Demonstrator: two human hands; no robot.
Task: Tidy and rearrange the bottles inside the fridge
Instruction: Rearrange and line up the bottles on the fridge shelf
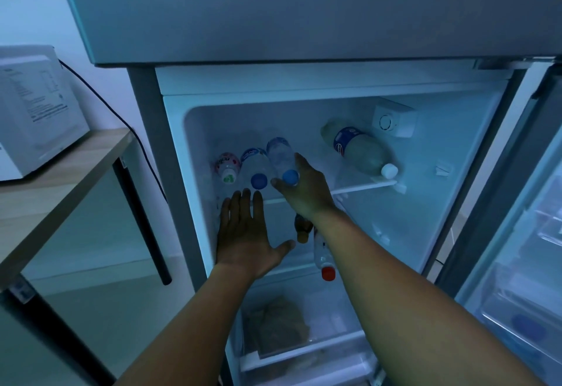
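**A:** What is each hand doing?

**B:** The right hand (pixel 304 186) is wrapped around the neck end of a clear water bottle with a blue cap (pixel 281 157), lying on the top shelf (pixel 362 186). The left hand (pixel 248 233) is flat and spread, gripping nothing, just below the shelf's front edge.

**A:** How should it be seated?

**B:** Slide it straight back beside the other blue-capped bottle (pixel 257 166) and the pink-labelled one (pixel 227 168), caps forward. I'd steady the row with the free hand; they look likely to roll.

**A:** And the rest?

**B:** A large blue-labelled bottle (pixel 355 149) lies skewed to the right. A red-capped bottle (pixel 324 256) sits lower. A microwave (pixel 33 111) stands on a wooden table (pixel 91 157) left; the room is dim.
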